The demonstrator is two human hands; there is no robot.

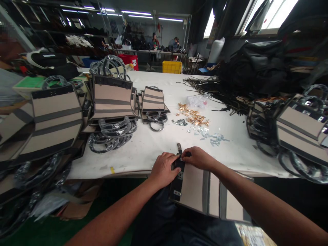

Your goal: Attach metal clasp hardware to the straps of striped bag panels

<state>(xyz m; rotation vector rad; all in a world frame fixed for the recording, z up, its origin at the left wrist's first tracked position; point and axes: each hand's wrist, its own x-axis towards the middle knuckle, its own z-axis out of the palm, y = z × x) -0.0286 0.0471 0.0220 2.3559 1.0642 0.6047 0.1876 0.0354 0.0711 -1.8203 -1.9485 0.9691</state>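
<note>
A beige bag panel with dark stripes (193,189) lies across my lap and the table's front edge, its black band on the left. My left hand (163,169) grips that band near its upper end, thumb on top and fingers at the outer edge. Small silvery metal plates show along the band, one of them (177,192) at the lower end. My right hand (198,158) is closed in a pinch at the band's upper corner, close to my left fingertips; what is between its fingers is hidden. Just beyond the corner sits a small shiny metal piece (179,147).
Gold-coloured fittings (196,118), grey metal bits (181,122) and clear small plates (217,138) lie on the white table (143,159). Striped bags with wrapped handles stand left (112,94) and right (302,119). Black straps (228,99) lie behind. People work in the background.
</note>
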